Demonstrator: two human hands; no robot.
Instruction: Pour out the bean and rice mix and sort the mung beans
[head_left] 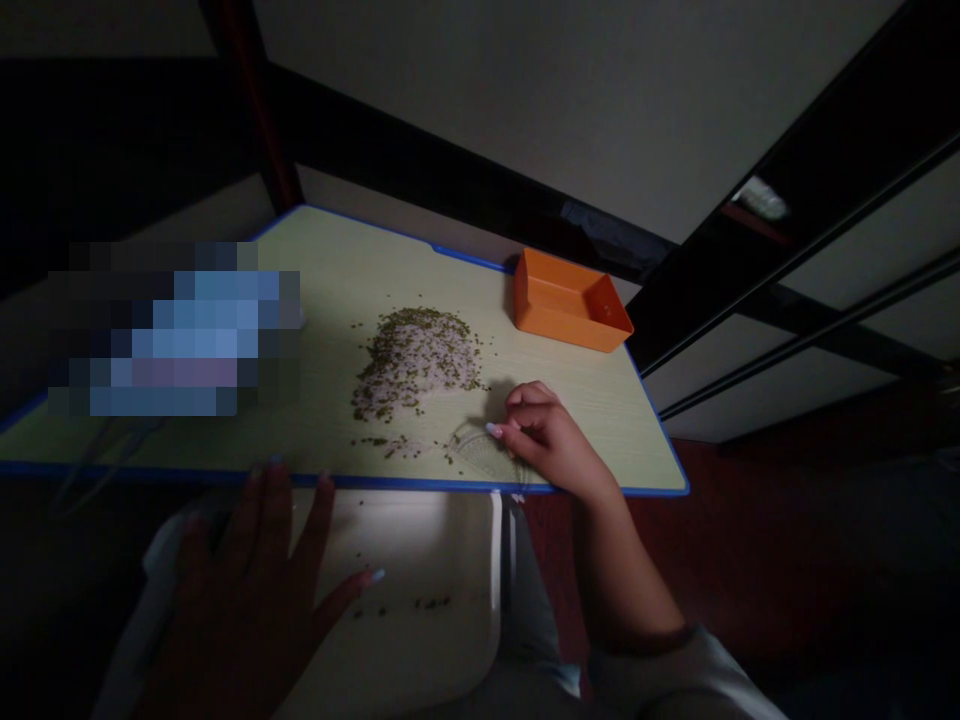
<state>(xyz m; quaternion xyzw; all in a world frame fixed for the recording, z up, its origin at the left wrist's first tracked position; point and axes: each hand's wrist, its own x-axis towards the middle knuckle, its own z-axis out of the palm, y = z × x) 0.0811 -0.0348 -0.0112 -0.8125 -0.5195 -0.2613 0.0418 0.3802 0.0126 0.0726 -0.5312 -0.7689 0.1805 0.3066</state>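
Note:
A mixed pile of small green beans and pale grains [420, 355] lies spread on the light, blue-edged table [330, 260]. My right hand [544, 435] is just to its lower right, fingers curled, thumb against the fingers. They are closed on a clear plastic protractor [487, 455] with faint markings, which is near the table's front edge. My left hand [255, 570] has its fingers spread, holding nothing, over a white tray [420, 650] below that edge. Its fingertips are close to the blue rim. Several beans lie scattered in the tray.
An orange open box [570, 305] stands at the table's back right. A blurred-out bluish object [202, 330] covers the left side, with a thin loop of cord [97, 465] hanging over the front edge. Pale cabinet panels [840, 400] rise on the right.

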